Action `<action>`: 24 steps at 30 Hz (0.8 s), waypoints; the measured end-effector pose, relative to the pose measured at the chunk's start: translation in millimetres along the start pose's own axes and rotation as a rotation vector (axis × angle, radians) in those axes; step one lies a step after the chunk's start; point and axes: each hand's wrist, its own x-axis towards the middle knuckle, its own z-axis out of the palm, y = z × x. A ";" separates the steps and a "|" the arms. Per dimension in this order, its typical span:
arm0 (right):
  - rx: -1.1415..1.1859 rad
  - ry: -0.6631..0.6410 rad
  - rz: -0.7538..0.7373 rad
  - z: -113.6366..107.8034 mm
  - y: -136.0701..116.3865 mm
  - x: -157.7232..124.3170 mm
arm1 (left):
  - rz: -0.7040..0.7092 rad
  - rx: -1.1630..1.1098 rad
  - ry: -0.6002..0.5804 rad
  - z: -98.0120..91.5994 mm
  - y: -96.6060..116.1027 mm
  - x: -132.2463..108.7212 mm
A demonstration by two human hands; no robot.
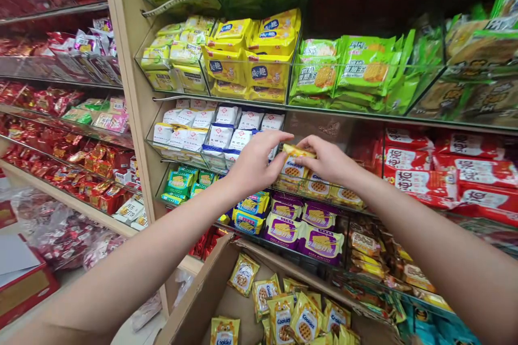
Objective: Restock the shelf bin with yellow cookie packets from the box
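Note:
My right hand [329, 157] pinches a small yellow cookie packet [297, 152] at the front of a glass shelf compartment. Left of it is my left hand [259, 159], fingers stretched forward and thumb apart, its tips close to the packet's left edge; I cannot tell whether they touch it. More yellow cookie packets [318, 186] stand in the compartment under my right hand. Below my arms, an open cardboard box [216, 275] holds several loose packets of the same cookies [306, 319].
White wrapped biscuits [242, 139] fill the compartment on the left; red packets [421, 172] lie to the right. Purple soda biscuits [322, 242] sit below, yellow [267, 73] and green packets [366, 67] above. A wooden upright [129, 64] divides the shelving. Glass panels front the compartments.

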 end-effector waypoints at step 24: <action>0.109 -0.487 0.052 78.5 -0.9 -262.2 | 0.208 0.525 -0.686 42.4 3.8 45.0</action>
